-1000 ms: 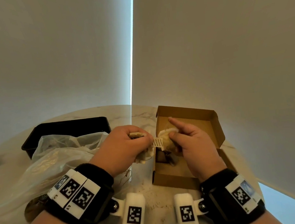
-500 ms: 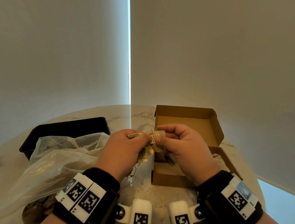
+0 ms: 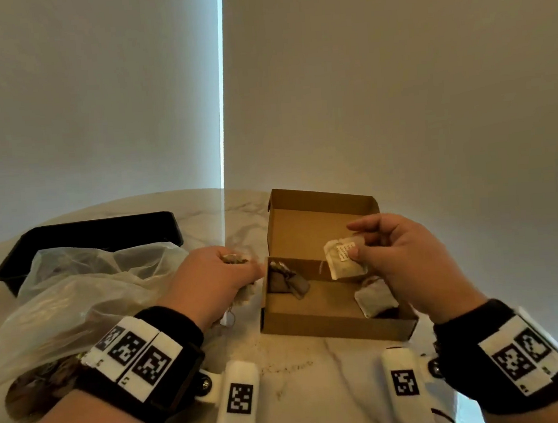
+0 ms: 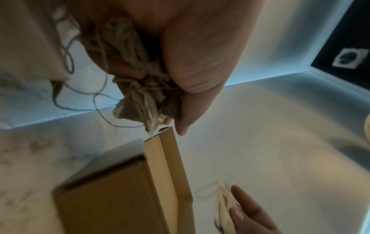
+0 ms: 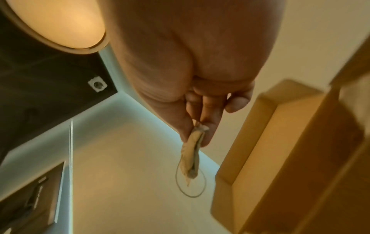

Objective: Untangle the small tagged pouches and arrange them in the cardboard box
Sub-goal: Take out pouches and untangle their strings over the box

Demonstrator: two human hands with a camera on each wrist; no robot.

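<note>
An open cardboard box [image 3: 333,324] sits on the marble table with its lid flap up. Two pouches lie inside, one [image 3: 288,280] at the left end and one [image 3: 374,299] at the right. My right hand [image 3: 357,248] holds a single pale pouch [image 3: 341,263] with its white tag [image 3: 345,250] above the box, pinched between thumb and fingers; its string loop [image 5: 190,182] hangs below. My left hand [image 3: 242,267] hovers just left of the box, gripping a bunched clump of pouches [image 4: 140,101] with loose strings [image 4: 80,98] trailing.
A crumpled clear plastic bag [image 3: 77,294] lies left of my left hand, partly over a black tray [image 3: 82,233] at the back left. Loose crumbs [image 3: 283,364] dot the table in front of the box. Walls stand close behind the table.
My hands have parted. The right hand has pulled one tagged pouch free of the clump and carried it right, over the box. The left hand keeps the clump at the box's left edge.
</note>
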